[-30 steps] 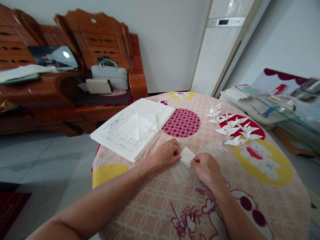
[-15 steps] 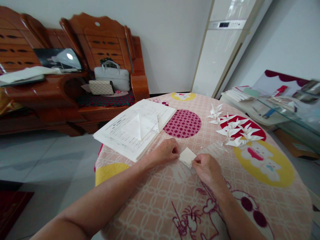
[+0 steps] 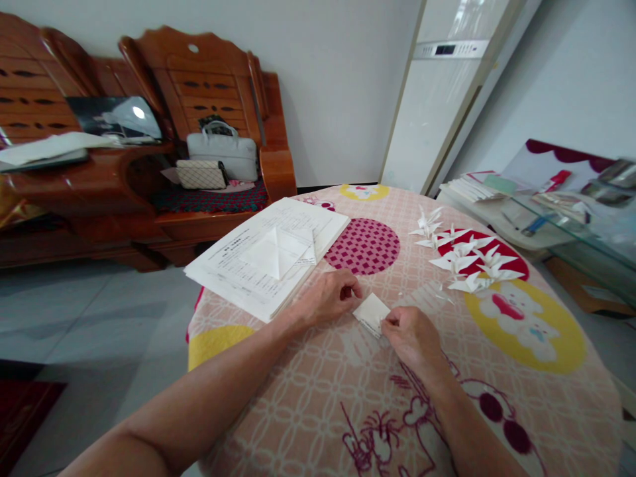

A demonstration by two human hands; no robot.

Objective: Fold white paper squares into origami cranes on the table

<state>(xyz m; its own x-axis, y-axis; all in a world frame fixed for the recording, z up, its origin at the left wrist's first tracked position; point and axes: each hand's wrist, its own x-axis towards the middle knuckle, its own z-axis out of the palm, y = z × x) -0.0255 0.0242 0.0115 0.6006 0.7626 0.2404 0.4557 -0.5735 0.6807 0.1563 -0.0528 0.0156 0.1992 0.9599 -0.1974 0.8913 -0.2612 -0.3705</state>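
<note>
A small white folded paper square (image 3: 371,314) lies on the patterned tablecloth, with a line of print along its near edge. My right hand (image 3: 411,334) pinches its right corner between thumb and fingertips. Close to the paper's left corner is my left hand (image 3: 332,295), its index finger and thumb apart and nothing visible between them. Left of the hands, a stack of printed sheets (image 3: 238,285) carries a creased white paper (image 3: 278,253) with folds crossing at a raised middle. Several white paper cranes (image 3: 464,255) stand together on the right side of the table.
The round table is covered by a pink tablecloth (image 3: 298,397). To the right, a glass-edged side table (image 3: 561,232) holds papers and small items. Beyond the table are a wooden chair (image 3: 213,66) with a grey bag (image 3: 223,154) and a tall white cabinet-like unit (image 3: 437,99).
My left hand has come off the paper's left corner, and its index finger has lifted and stretched out. My right hand keeps its pinch in nearly the same spot.
</note>
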